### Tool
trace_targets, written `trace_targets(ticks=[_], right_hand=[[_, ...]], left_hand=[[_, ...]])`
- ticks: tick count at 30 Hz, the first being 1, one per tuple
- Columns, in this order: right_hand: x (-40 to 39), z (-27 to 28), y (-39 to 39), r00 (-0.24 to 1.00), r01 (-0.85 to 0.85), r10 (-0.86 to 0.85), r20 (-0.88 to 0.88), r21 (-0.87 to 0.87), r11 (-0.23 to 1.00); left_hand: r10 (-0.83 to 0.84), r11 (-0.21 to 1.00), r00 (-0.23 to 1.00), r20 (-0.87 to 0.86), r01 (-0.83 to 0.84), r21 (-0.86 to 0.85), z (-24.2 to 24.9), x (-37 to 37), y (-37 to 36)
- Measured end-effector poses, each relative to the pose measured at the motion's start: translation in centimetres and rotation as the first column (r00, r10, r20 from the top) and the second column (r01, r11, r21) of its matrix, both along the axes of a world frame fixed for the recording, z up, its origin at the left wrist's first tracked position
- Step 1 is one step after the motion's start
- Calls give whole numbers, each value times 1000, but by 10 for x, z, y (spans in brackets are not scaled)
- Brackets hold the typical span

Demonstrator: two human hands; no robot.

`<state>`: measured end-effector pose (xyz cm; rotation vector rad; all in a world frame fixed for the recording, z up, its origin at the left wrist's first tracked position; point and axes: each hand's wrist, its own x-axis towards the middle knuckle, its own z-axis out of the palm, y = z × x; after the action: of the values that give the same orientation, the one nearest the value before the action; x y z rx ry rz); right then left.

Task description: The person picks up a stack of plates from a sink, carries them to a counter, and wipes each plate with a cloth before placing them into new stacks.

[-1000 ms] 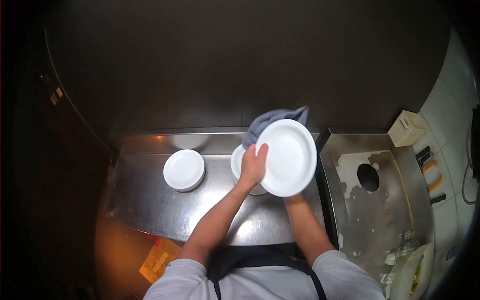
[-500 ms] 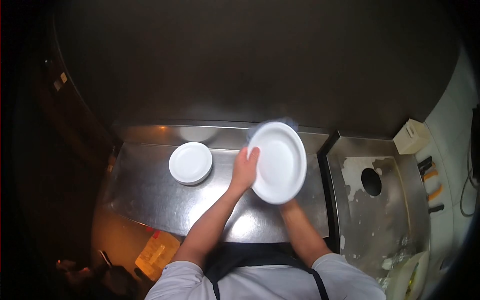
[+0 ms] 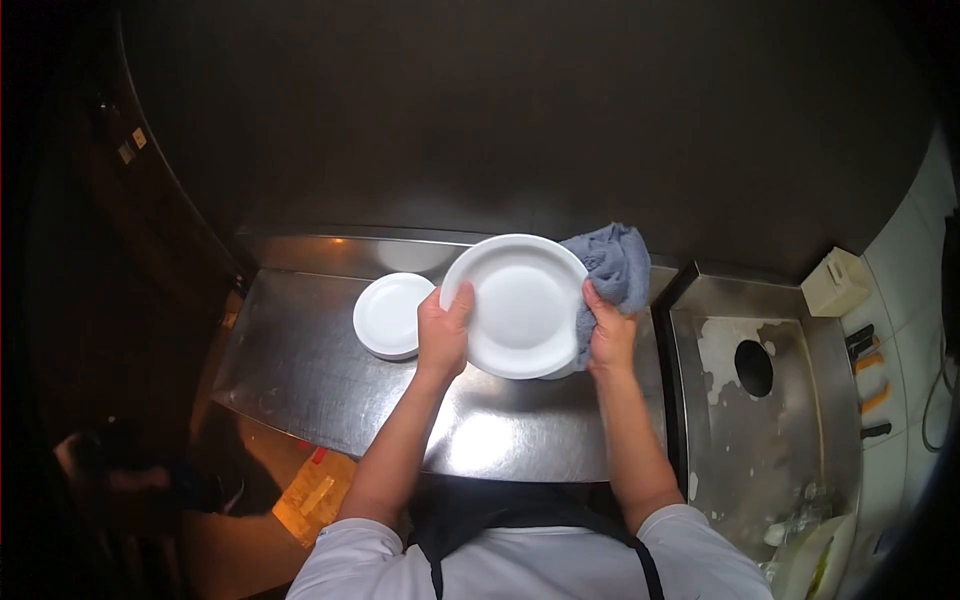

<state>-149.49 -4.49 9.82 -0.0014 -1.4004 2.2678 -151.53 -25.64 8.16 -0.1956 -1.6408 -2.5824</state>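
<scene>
A white plate [image 3: 522, 305] is held up over the steel counter, its inner face toward me. My left hand [image 3: 443, 330] is closed on its left rim, thumb on the front. My right hand [image 3: 611, 332] is closed on a grey-blue cloth [image 3: 617, 268] at the plate's right rim; the cloth bunches above the hand and partly behind the plate. To the left, a stack of white plates [image 3: 389, 312] rests on the counter, partly covered by my left hand. Below the held plate shows a small pale edge that I cannot make out.
The steel counter [image 3: 320, 370] meets a sink [image 3: 720, 450] with a round dark drain on the right. A cream box [image 3: 835, 283] and several knives [image 3: 872, 375] are beyond it. A yellow board-like thing [image 3: 315, 497] lies low on the left; a dark wall stands behind.
The plate has moved left and turned to face me more squarely. My right hand, mostly hidden behind it before, now shows at the right rim with the cloth.
</scene>
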Motion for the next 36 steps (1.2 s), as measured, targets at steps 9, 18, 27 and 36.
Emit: trace_targets(ticks=[9,18,27,36], right_hand=[[83,-102,-97,815,-567,389,429,454,687],[79,-75,-57,803,-510,414,428,136,849],[82,-51,-65,801,-530,497,333,10,848],[60,-36,-22,955,-178,124,268,185,966]], left_hand=[[582,768,791,188,-611,192,-65,-31,-25],[792,486,423,441,-873,-36,-121,3,-103],[901,421,276,333,-740,-525,-139,-23,-94],[938,253,337,83,-500,-828,-134,-28,-66]])
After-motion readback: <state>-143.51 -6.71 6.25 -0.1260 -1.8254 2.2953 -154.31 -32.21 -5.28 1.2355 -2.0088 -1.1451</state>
